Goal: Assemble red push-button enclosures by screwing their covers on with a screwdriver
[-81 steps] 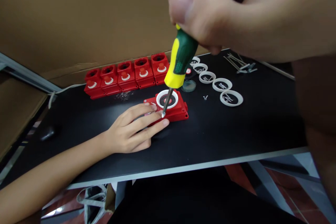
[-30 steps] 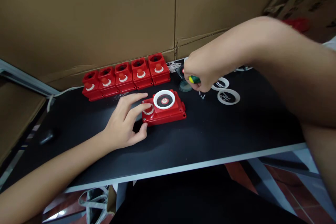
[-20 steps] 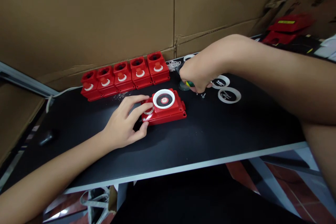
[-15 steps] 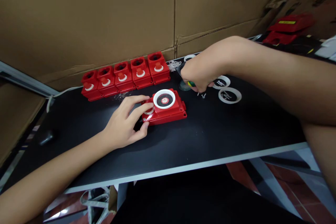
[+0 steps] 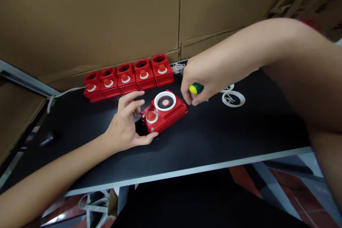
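My left hand (image 5: 124,124) is at the left end of a red plastic box (image 5: 171,118). Its thumb presses the near corner, and the other fingers curl around the far side, the index finger raised off it. On the box are a red knob (image 5: 151,115) in a white collar and a white ring (image 5: 165,101) around a dark disc with a red-and-white centre. My right hand (image 5: 197,82) is closed on a screwdriver (image 5: 196,88), whose green handle with a yellow end shows in the fist. Its shaft is hidden. This fist is just right of the box.
Several similar red boxes (image 5: 125,78) stand in a row at the back left, against a cardboard wall (image 5: 93,17). White rings (image 5: 233,99) with small white pieces lie right of my right hand. White strands (image 5: 177,67) sit behind. The black table's front edge (image 5: 187,167) is near me.
The red box has turned, its right end swinging away from me, and my left fingers have come off its top, uncovering the knob. My right hand has come nearer the box, with the screwdriver handle showing more.
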### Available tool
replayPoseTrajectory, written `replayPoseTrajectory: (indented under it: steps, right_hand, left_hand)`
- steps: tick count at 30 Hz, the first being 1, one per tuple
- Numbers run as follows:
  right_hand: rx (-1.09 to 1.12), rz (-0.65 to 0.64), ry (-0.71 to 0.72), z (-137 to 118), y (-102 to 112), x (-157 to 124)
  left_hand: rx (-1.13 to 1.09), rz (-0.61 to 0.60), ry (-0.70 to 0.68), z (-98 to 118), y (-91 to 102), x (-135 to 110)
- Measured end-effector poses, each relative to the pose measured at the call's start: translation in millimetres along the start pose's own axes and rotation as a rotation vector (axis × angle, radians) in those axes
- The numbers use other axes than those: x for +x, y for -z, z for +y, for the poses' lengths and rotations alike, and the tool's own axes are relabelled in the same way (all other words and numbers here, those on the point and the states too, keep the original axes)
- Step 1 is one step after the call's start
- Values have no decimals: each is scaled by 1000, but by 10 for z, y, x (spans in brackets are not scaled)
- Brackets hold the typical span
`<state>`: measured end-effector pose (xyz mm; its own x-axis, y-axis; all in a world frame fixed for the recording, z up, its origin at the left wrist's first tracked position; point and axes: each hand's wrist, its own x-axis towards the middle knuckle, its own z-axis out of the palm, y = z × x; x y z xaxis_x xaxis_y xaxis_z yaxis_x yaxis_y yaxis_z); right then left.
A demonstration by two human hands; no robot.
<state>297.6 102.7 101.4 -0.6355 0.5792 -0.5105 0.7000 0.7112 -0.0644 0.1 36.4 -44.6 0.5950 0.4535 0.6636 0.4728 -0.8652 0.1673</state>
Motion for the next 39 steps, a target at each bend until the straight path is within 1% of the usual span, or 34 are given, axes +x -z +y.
replayPoseTrajectory:
  steps: [2,4,6,8,11,13,14,15,16,17,19,21,22,23,24,25,26,28,30,31,32,34,37,39]
  right_hand:
    - [11,-11,71,-61,-11,-28]
    - [-31,-22,68,-102,-28,-37]
    - [-54,-19,78,-119,-42,-38]
    - [-45,-8,115,-125,-51,-37]
    - [-29,16,134,-129,-57,-26]
    - [-28,52,151,-118,-57,-4]
    - [-29,76,173,-105,-55,10]
    - [-29,107,202,-89,-51,24]
    - [-28,146,234,-71,-45,35]
    - [-22,197,271,-56,-38,39]
    - [29,340,339,-53,-25,19]
    - [168,531,401,-99,-16,-42]
    - [285,647,434,-137,-14,-83]
    - [436,760,462,-180,-11,-126]
    - [602,854,493,-221,-6,-168]
    - [754,918,515,-258,2,-204]
    - [880,935,532,-287,13,-232]
    - [1043,858,544,-325,39,-252]
    - [1146,785,589,-356,48,-228]
    - [1208,821,630,-377,39,-203]
    - [1265,873,678,-401,21,-172]
    - [1342,945,704,-454,-32,-100]
    - [1444,900,722,-492,-113,29]
    - [1499,866,714,-465,-156,141]
  left_hand:
    - [-57,31,-16,-9,-10,-27]
    - [-92,82,-55,-2,-6,-66]
    - [-98,101,-138,22,13,-104]
    - [-86,46,-260,63,49,-115]
    - [-87,-128,-475,139,129,-55]
    - [-82,-212,-597,179,183,9]
    - [-62,-231,-640,191,204,34]
    - [-32,-222,-676,195,218,46]
    - [8,-195,-702,191,224,46]
    - [47,-140,-706,181,222,33]
    - [105,15,-639,149,194,-14]
    - [154,138,-494,116,147,-50]
    - [175,174,-428,102,124,-53]
    - [211,197,-330,91,102,-45]
    - [231,188,-231,81,85,-28]
    - [226,152,-151,71,73,-6]
    - [201,101,-81,59,66,16]
    - [103,-38,-3,32,64,45]
    - [39,-156,42,3,72,47]
    - [31,-195,57,-8,78,41]
    - [34,-217,67,-17,83,34]
    - [46,-224,67,-25,91,24]
    - [39,-223,53,-19,92,32]
    - [30,-216,43,-13,85,43]
